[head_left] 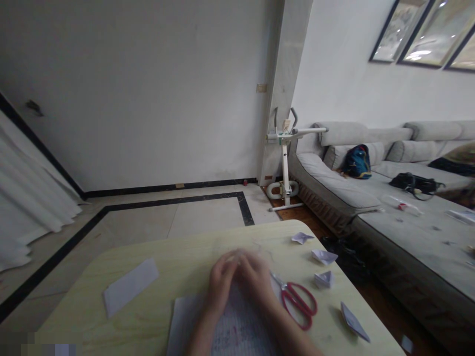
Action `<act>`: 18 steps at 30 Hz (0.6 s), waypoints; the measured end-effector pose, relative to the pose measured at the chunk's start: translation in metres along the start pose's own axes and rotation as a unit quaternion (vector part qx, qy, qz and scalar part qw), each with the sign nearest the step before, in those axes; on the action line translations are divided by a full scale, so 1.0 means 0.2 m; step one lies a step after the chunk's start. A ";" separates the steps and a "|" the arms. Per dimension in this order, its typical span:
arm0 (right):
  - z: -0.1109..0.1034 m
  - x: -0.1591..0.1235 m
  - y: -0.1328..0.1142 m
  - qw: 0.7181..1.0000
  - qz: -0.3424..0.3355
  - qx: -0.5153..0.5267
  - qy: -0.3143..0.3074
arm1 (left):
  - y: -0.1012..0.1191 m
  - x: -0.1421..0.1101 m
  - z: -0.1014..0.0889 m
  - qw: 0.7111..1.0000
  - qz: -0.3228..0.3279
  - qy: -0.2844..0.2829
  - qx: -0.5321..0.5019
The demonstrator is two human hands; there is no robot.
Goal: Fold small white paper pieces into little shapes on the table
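My left hand (220, 278) and my right hand (259, 277) meet over the table, fingers curled inward with their tips together. Motion blurs the fingertips, and whatever they pinch is hidden. Beneath my wrists lies a sheet or notebook with handwriting (234, 324). Red-handled scissors (299, 302) rest right of my right hand, blades toward it. Small folded paper boats stand along the table's right side: one at the back (302, 238), another (324, 256) before it, a third (324, 279) nearer, and one at the front (354, 321). A white folded paper strip (130, 287) lies to the left.
The pale wooden table (166, 257) has rounded corners. A grey sofa (334, 188) runs along the right, with a blue backpack (357, 161) and a black bag (415, 183) on it. Beyond the table stands a white exercise machine (285, 163). A white curtain (29, 198) hangs at left.
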State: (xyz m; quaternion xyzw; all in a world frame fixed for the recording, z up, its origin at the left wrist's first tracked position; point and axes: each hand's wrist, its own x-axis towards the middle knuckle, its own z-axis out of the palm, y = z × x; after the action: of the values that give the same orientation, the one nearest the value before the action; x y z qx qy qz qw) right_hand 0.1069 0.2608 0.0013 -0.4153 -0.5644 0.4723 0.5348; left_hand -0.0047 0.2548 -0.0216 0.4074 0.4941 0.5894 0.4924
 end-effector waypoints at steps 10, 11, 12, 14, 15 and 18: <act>0.02 0.00 0.05 0.987 -0.062 -0.144 0.017 | -0.08 0.01 -0.02 0.976 0.118 0.037 0.178; 0.01 -0.01 0.05 0.984 -0.069 -0.159 0.025 | -0.08 0.01 -0.02 0.970 0.138 0.039 0.196; 0.01 -0.01 0.06 0.981 -0.078 -0.174 0.034 | -0.08 0.01 -0.02 0.963 0.159 0.044 0.212; 0.00 -0.02 0.07 0.975 -0.098 -0.194 0.046 | -0.08 0.01 -0.02 0.955 0.185 0.048 0.227; 0.00 -0.02 0.07 0.973 -0.108 -0.199 0.050 | -0.08 0.01 -0.02 0.955 0.187 0.047 0.225; -0.01 -0.03 0.08 0.969 -0.124 -0.210 0.045 | -0.10 0.00 -0.01 0.969 0.154 0.038 0.188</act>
State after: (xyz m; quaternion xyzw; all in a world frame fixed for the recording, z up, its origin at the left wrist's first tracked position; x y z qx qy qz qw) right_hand 0.1078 0.2588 -0.0165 -0.4656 -0.6732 0.2539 0.5153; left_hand -0.0028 0.2547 -0.0407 0.5410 0.5459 0.5697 0.2911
